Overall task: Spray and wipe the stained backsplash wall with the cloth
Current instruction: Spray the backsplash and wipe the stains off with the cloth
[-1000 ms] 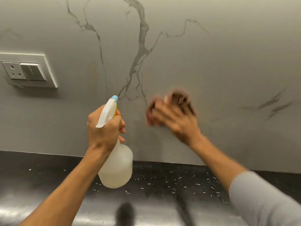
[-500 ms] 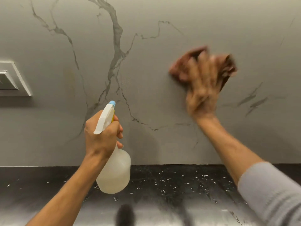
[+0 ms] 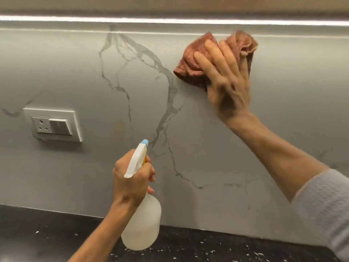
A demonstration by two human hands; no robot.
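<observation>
Left hand (image 3: 132, 183) around upright spray bottle (image 3: 141, 224)

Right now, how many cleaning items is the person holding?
2: a spray bottle gripped in the left hand, and a brown cloth pressed to the backsplash by the right hand.

Home kitchen: backsplash (image 3: 79, 69), countertop (image 3: 37, 233), wall socket (image 3: 52, 124)

right hand (image 3: 227, 86) presses cloth (image 3: 190, 59) on backsplash (image 3: 75, 72) | left hand (image 3: 130, 182) grips spray bottle (image 3: 143, 229)
</observation>
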